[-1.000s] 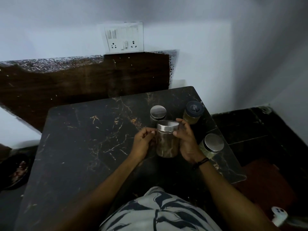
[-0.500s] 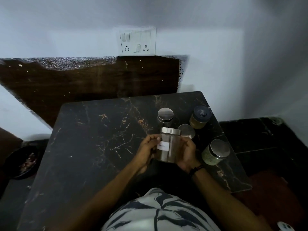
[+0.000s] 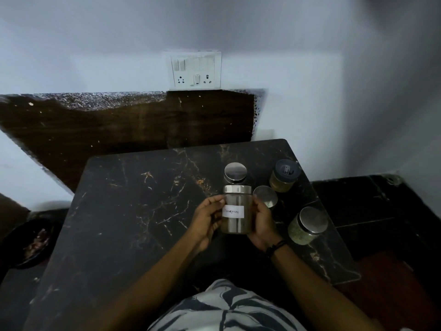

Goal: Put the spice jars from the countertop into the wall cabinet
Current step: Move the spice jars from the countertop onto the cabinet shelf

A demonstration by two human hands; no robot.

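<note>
Black marble with pale gold veins makes up the tabletop (image 3: 133, 211), and above its middle right both hands grip one glass spice jar (image 3: 236, 212) between them. The left hand (image 3: 207, 219) wraps the jar's left side, thumb lying by the white handwritten label (image 3: 233, 211); the right hand (image 3: 262, 223), a dark band at its wrist, cups the right side and base. The jar is upright, brown contents inside, with a silver lid on top, its label facing the camera.

Four more jars stand on the tabletop beyond and to the right of the hands: a silver-lidded jar (image 3: 235, 173) just behind the held one, another silver lid (image 3: 266, 196) just beside the right hand, a dark-lidded jar of yellowish spice (image 3: 284, 176) near the far right corner, and a jar of greenish spice (image 3: 306, 225) near the right edge.
</note>
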